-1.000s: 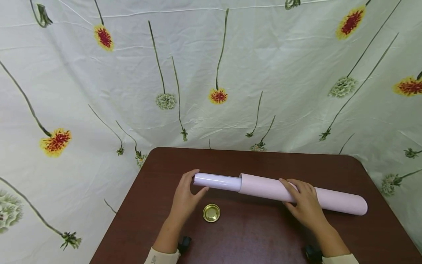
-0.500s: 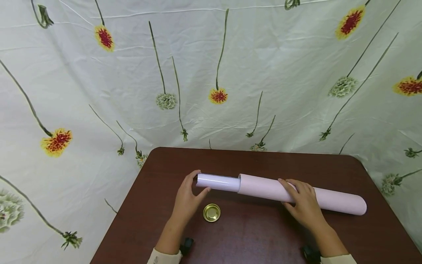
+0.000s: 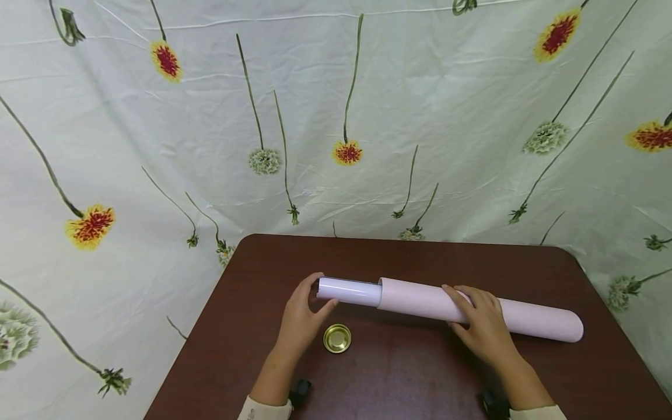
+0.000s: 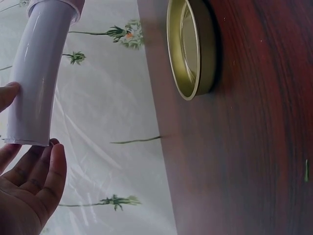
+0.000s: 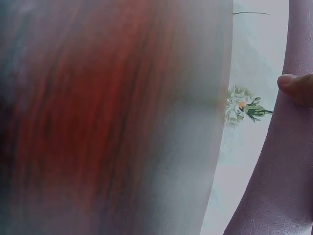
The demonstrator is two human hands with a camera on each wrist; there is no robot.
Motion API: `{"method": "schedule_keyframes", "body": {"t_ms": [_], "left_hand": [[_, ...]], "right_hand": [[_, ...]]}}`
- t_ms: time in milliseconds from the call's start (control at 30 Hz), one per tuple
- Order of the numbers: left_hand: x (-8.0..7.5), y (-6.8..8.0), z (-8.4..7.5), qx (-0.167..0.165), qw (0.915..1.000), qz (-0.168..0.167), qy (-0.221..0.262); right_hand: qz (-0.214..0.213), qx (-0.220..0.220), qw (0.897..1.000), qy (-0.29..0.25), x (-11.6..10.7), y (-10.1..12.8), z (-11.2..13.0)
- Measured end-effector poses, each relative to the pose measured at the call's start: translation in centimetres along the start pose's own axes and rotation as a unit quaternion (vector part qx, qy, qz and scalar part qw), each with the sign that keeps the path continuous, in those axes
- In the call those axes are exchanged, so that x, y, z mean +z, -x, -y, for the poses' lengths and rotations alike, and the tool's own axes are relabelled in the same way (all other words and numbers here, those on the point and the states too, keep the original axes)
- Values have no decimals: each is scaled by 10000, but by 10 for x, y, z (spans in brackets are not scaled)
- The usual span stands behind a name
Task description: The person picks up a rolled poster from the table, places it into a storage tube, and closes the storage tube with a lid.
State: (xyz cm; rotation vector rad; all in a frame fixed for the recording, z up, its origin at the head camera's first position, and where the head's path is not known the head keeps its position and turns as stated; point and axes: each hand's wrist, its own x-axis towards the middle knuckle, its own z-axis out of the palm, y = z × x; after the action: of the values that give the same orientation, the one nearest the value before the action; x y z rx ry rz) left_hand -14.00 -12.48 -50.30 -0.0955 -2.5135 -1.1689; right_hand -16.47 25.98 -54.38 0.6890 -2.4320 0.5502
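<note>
From the head camera, a pink tube (image 3: 480, 312) lay across the brown table (image 3: 399, 373), with a rolled white sheet (image 3: 349, 291) protruding from its left mouth. The left hand (image 3: 300, 318) cupped the roll's end, fingers curled round it. The right hand (image 3: 483, 326) lay over the tube, fingers bent onto it. A gold lid (image 3: 337, 338) sat nearby.

At the left wrist, relaxed fingers (image 4: 41, 178) met the sheet's (image 4: 39, 73) end beside the lid (image 4: 190, 46).

At the right wrist, one fingertip (image 5: 296, 88) pressed the tube (image 5: 281, 186).
</note>
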Motion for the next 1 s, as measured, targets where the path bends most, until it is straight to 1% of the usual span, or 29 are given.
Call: {"method": "schedule_keyframes", "body": {"t_ms": [333, 533, 633, 800, 1000], "left_hand": [[3, -1, 2, 201, 9998, -85, -11], [5, 0, 4, 305, 9994, -95, 104], [4, 1, 4, 290, 9995, -29, 146], [4, 2, 3, 148, 9995, 93, 250], [5, 2, 2, 173, 9992, 72, 356]], "right_hand": [[42, 29, 10000, 20, 1, -1, 2], [31, 26, 10000, -10, 1, -1, 4], [26, 30, 10000, -32, 2, -1, 5], [29, 27, 10000, -45, 2, -1, 5], [44, 20, 10000, -42, 4, -2, 5]]}}
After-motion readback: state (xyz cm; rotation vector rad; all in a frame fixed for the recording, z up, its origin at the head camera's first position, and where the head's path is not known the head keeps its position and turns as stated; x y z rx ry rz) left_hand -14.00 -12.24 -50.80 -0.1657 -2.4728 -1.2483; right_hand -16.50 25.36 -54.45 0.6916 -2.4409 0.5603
